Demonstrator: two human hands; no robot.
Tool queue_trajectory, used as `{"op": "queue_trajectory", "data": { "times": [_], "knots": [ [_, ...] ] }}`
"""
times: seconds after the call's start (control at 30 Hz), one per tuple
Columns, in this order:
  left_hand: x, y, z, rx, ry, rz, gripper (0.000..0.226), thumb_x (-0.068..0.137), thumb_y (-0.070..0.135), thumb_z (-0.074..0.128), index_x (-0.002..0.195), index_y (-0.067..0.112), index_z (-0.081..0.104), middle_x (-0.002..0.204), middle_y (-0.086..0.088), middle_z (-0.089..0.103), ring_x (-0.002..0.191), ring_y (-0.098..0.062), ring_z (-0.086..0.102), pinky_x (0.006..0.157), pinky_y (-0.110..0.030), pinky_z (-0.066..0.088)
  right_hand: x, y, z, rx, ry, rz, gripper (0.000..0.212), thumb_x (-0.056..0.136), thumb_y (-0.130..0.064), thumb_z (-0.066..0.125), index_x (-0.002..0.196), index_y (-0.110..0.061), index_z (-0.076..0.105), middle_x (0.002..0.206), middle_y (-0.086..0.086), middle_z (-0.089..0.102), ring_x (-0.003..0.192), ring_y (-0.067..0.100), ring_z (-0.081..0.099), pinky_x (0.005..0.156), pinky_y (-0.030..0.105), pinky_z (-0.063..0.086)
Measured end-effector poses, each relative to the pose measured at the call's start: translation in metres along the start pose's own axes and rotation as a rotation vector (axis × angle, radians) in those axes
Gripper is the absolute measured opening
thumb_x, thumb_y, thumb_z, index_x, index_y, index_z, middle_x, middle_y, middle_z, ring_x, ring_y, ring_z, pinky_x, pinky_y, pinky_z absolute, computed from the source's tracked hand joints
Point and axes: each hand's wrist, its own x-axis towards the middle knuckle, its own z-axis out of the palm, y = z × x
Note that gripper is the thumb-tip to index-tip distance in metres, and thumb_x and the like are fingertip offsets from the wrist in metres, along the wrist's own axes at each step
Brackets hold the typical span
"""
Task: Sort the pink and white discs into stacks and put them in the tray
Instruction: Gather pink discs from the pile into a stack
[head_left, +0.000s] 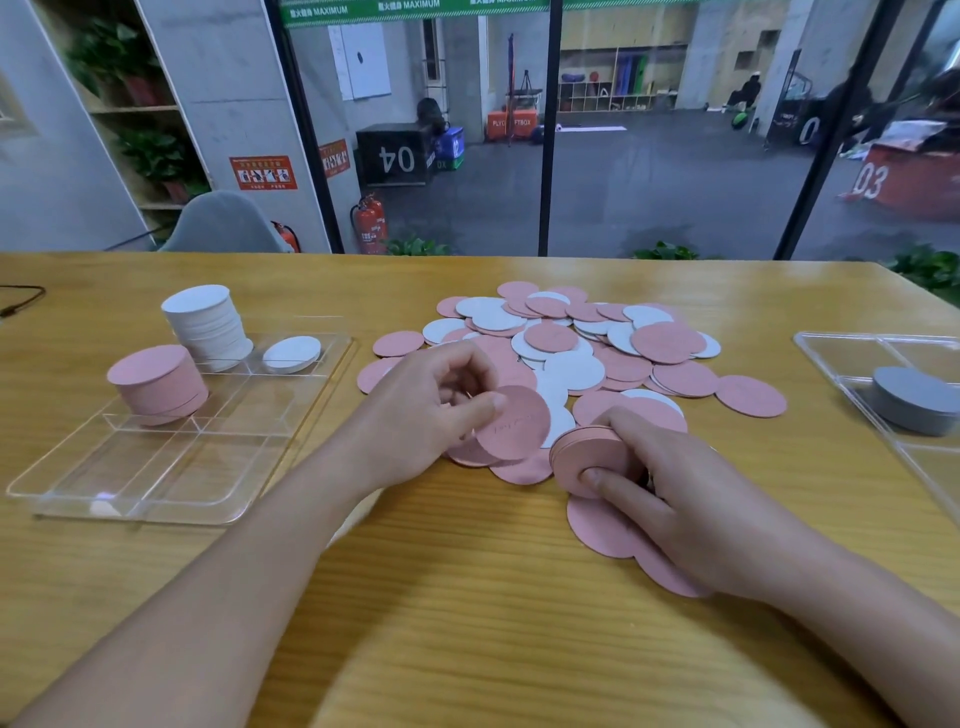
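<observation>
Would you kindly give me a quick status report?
Left hand pinches one pink disc. Right hand grips small pink stack. Mixed pink-and-white pile unsorted. Clear plastic tray unobstructed.

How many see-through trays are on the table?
2. One clear tray lies at the left, holding pink and white stacks. The other clear tray is at the right edge, partly cut off, holding a grey stack.
</observation>
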Motion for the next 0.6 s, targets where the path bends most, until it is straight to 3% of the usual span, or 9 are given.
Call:
{"op": "queue_trajectory", "data": {
  "times": [0.17, 0.27, 0.4, 0.5, 0.6],
  "knots": [
    [-0.003, 0.005, 0.010, -0.064, -0.098, 0.063, 0.008, 0.103, 0.008, 0.076, 0.100, 0.009, 0.069, 0.085, 0.000, 0.068, 0.075, -0.016, 0.060, 0.068, -0.037, 0.059, 0.000, 0.002, 0.002, -0.002, 0.017, -0.007, 0.016, 0.105, -0.047, 0.058, 0.108, -0.033, 0.052, 0.086, -0.014, 0.067, 0.080, 0.011, 0.063, 0.074, 0.047, 0.055],
    [-0.006, 0.008, 0.016, -0.116, -0.159, 0.064, 0.006, 0.104, 0.003, 0.073, 0.100, 0.007, 0.070, 0.080, 0.001, 0.067, 0.067, -0.016, 0.060, 0.066, -0.034, 0.054, 0.000, 0.002, 0.003, -0.017, 0.029, -0.022, 0.017, 0.104, -0.049, 0.057, 0.111, -0.035, 0.052, 0.090, -0.015, 0.067, 0.084, 0.010, 0.063, 0.076, 0.046, 0.055],
    [-0.009, 0.011, 0.028, -0.173, -0.227, 0.051, 0.012, 0.109, 0.001, 0.065, 0.107, 0.007, 0.075, 0.087, -0.016, 0.074, 0.081, -0.026, 0.071, 0.078, -0.039, 0.062, 0.000, 0.000, 0.004, -0.033, 0.029, -0.054, 0.017, 0.104, -0.048, 0.057, 0.113, -0.034, 0.054, 0.095, -0.015, 0.067, 0.087, 0.010, 0.063, 0.076, 0.046, 0.055],
    [-0.011, 0.011, 0.030, -0.148, -0.239, 0.038, 0.023, 0.112, 0.004, 0.061, 0.112, 0.014, 0.081, 0.090, -0.015, 0.077, 0.086, -0.025, 0.075, 0.082, -0.035, 0.063, 0.001, 0.001, 0.003, -0.023, 0.026, -0.055, 0.013, 0.105, -0.044, 0.058, 0.112, -0.033, 0.055, 0.092, -0.014, 0.067, 0.085, 0.011, 0.062, 0.076, 0.046, 0.054],
    [-0.008, 0.008, 0.020, -0.048, -0.154, 0.001, 0.024, 0.110, 0.010, 0.064, 0.112, 0.025, 0.083, 0.091, -0.007, 0.079, 0.081, -0.017, 0.074, 0.079, -0.027, 0.058, 0.001, 0.001, 0.003, -0.011, 0.028, -0.052, 0.015, 0.105, -0.044, 0.058, 0.109, -0.030, 0.056, 0.089, -0.011, 0.067, 0.082, 0.013, 0.062, 0.075, 0.047, 0.054]
  ]
}}
